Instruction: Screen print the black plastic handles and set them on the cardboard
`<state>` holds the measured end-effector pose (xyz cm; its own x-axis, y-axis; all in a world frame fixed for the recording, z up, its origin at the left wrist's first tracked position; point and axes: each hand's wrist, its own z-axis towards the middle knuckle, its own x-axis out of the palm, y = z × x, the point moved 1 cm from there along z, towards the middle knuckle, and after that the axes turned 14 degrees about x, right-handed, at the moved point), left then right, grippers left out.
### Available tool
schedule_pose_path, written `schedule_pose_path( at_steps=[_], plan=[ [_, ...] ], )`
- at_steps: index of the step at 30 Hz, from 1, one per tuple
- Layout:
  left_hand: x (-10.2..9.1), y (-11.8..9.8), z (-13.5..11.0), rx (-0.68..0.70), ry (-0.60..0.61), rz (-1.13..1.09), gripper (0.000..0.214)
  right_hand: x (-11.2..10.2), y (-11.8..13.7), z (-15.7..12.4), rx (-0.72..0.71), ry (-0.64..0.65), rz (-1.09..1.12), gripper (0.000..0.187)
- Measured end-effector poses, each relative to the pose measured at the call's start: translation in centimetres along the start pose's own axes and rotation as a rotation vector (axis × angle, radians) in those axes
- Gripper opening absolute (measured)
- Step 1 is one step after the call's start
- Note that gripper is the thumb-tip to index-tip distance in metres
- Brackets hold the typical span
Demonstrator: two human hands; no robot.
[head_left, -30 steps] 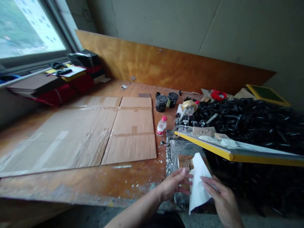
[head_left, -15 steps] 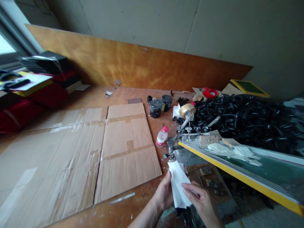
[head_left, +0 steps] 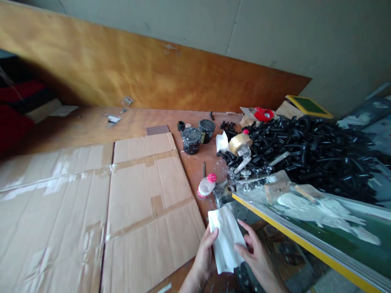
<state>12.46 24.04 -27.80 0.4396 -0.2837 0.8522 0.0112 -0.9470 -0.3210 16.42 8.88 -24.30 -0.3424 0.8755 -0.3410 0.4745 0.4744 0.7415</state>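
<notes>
A folded white sheet of paper, creased lengthwise, is between my hands at the bottom middle of the view. My left hand grips its left edge, thumb on top and fingers behind. At its right edge is my right hand, thumb against the paper and forefinger stretched along the side; its other fingers are curled and partly hidden. Just beyond the paper stands a clear bottle with a red cap. To the right a printing screen with a yellow-edged frame slants down, white paste lying on it.
Flattened cardboard covers the table's left part. Two black tubs stand farther back. A roll of tape rests beside a large heap of black plastic parts. A wooden board leans along the wall.
The paper looks wider, more opened out between my hands. My right hand has shifted from its face to its right edge. The whole view has swung to the right.
</notes>
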Motion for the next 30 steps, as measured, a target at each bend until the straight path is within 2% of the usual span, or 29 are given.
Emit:
schedule_pose_path(
  at_steps=[4, 8, 12, 15, 21, 26, 28, 30],
  plan=[
    [-0.3, 0.0, 0.6, -0.008, 0.046, 0.015, 0.069, 0.8, 1.8, 0.8, 0.094, 0.087, 0.183, 0.072],
    [-0.3, -0.1, 1.1, 0.032, 0.056, 0.074, 0.072, 1.6, 4.4, 0.5, 0.207, 0.234, 0.286, 0.046],
    [0.3, -1.0, 0.7, 0.137, 0.079, 0.181, 0.068, 1.7, 5.8, -0.4, 0.215, 0.306, 0.447, 0.039],
    [0.8, -1.6, -0.3, 0.175, 0.097, 0.235, 0.064, 1.8, 5.9, -0.9, 0.215, 0.325, 0.533, 0.042],
    [0.9, -0.6, -2.3, 0.046, 0.051, 0.2, 0.068, 2.7, 5.1, -2.2, 0.166, 0.386, 0.528, 0.038],
    [1.1, -0.1, -2.1, 0.03, 0.029, 0.088, 0.079, 3.1, 4.4, -3.0, 0.103, 0.424, 0.476, 0.03],
    [1.1, -0.3, -1.7, 0.065, 0.046, 0.042, 0.077, 2.8, 4.4, -3.4, 0.118, 0.422, 0.504, 0.032],
    [0.8, -0.3, -1.4, 0.011, 0.084, 0.026, 0.077, 2.2, 4.7, -3.8, 0.155, 0.434, 0.552, 0.036]
  ],
)
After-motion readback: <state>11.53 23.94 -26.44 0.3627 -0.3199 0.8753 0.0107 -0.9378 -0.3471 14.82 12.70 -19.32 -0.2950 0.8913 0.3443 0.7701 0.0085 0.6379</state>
